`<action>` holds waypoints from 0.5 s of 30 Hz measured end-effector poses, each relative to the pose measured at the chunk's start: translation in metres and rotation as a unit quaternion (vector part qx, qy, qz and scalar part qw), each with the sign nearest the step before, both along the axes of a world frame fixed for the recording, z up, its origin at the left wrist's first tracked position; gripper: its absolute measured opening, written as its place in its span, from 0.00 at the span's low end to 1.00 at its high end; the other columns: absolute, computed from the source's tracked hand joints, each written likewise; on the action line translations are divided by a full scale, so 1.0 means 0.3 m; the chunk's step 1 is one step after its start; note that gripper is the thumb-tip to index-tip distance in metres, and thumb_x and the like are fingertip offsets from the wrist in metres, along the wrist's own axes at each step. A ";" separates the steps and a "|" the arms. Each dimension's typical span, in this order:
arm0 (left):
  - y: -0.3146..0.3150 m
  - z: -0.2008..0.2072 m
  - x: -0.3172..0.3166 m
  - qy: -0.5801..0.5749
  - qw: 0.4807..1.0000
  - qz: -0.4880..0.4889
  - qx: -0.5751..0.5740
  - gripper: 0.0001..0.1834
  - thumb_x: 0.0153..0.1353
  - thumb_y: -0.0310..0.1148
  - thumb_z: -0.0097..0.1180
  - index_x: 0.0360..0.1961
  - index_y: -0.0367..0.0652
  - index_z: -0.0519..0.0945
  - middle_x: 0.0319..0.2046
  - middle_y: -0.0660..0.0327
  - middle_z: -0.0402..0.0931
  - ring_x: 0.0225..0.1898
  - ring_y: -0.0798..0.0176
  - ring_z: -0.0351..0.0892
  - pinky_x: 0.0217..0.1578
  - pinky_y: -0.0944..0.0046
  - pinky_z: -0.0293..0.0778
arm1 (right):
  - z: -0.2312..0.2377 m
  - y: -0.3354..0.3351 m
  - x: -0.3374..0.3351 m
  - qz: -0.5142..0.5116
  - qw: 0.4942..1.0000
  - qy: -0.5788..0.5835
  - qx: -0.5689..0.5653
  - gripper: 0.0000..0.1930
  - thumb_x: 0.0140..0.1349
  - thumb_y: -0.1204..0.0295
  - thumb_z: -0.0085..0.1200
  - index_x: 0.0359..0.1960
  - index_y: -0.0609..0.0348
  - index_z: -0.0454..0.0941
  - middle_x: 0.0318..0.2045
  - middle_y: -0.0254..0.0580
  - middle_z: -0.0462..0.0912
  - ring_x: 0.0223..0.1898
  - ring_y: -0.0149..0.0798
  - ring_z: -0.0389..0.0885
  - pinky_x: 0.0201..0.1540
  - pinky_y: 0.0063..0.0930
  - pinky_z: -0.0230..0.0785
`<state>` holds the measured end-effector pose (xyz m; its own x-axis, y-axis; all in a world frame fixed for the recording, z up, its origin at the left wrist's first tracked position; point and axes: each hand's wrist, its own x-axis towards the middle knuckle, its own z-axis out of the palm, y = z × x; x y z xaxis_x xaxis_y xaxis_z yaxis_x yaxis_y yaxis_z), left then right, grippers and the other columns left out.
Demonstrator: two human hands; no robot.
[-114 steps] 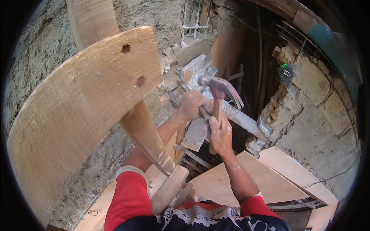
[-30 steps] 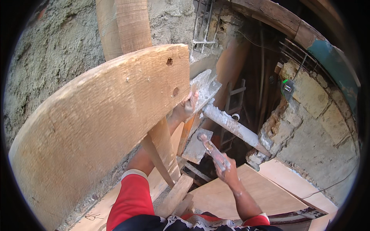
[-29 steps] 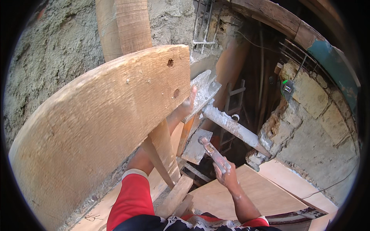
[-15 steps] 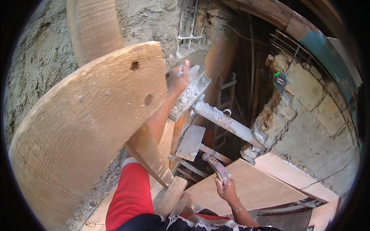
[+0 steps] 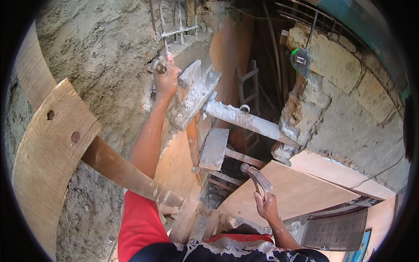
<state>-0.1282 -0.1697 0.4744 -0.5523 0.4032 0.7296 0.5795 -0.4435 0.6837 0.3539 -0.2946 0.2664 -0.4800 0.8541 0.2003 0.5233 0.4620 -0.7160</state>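
Observation:
My left hand [image 5: 166,81] is closed around a chisel-like metal bar [image 5: 160,67]; its round end faces me, and the rest is hidden by the fist and against the rough wall. The hand is beside the broken edge of the cement wall [image 5: 100,65], below the exposed rebar [image 5: 180,31]. Lower right, my right hand [image 5: 267,207] grips a claw hammer [image 5: 260,178] by its handle, its metal head pointing up and left, apart from the bar. A mortar-crusted wooden channel [image 5: 196,96] lies just right of my left hand.
A bent-looking wooden plank [image 5: 52,126] slants at left, and another board [image 5: 126,168] crosses under my left arm. A plaster-covered pipe [image 5: 248,120] spans the dark gap. A plywood sheet [image 5: 288,192] is at lower right. A tape measure [image 5: 300,60] rests on the broken block wall [image 5: 345,96].
The view has shifted, so the large plank now sits farther left and uncovers my left forearm. My left hand is now against the wall left of the channel. The hammer remains in my right hand.

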 end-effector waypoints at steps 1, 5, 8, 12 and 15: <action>-0.010 -0.060 -0.021 -0.007 1.000 -0.009 0.009 0.27 0.74 0.51 0.50 0.24 0.39 0.78 0.16 0.65 0.73 0.21 0.70 0.72 0.26 0.63 0.68 | 0.017 -0.010 -0.001 0.012 1.000 -0.010 -0.007 0.14 0.65 0.68 0.59 0.47 0.64 0.78 0.23 0.56 0.80 0.24 0.58 0.81 0.28 0.43 0.71; -0.019 -0.003 0.073 0.029 0.970 -0.166 0.176 0.28 0.76 0.48 0.47 0.23 0.38 0.76 0.16 0.67 0.70 0.21 0.71 0.70 0.27 0.63 0.69 | 0.037 -0.016 -0.036 0.010 0.999 0.051 -0.001 0.09 0.66 0.68 0.57 0.37 0.64 0.79 0.21 0.55 0.78 0.22 0.55 0.78 0.27 0.41 0.70; -0.042 0.102 0.052 0.131 0.984 0.042 0.117 0.33 0.76 0.53 0.44 0.18 0.39 0.72 0.16 0.66 0.71 0.18 0.69 0.67 0.25 0.60 0.69 | 0.065 -0.023 -0.067 0.017 0.997 0.048 -0.057 0.09 0.66 0.68 0.57 0.37 0.64 0.80 0.22 0.56 0.78 0.22 0.56 0.79 0.28 0.41 0.70; 0.045 -0.051 -0.038 0.057 0.997 0.033 0.044 0.34 0.74 0.55 0.46 0.16 0.40 0.74 0.13 0.61 0.73 0.17 0.65 0.72 0.24 0.57 0.68 | 0.064 -0.029 -0.080 0.027 0.996 0.043 -0.069 0.08 0.66 0.70 0.58 0.33 0.63 0.80 0.20 0.53 0.77 0.20 0.51 0.78 0.26 0.39 0.69; -0.032 0.081 0.072 0.028 0.994 0.088 -0.055 0.34 0.74 0.54 0.47 0.14 0.42 0.73 0.12 0.61 0.72 0.18 0.65 0.72 0.23 0.57 0.69 | 0.047 -0.033 -0.071 0.026 0.997 0.057 -0.044 0.08 0.66 0.70 0.57 0.33 0.63 0.79 0.18 0.50 0.76 0.19 0.48 0.77 0.24 0.38 0.68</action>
<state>-0.1066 -0.1793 0.4988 -0.5807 0.3827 0.7185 0.6808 -0.2557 0.6864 0.3325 -0.3047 0.2807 -0.5023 0.8452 0.1827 0.4124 0.4198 -0.8085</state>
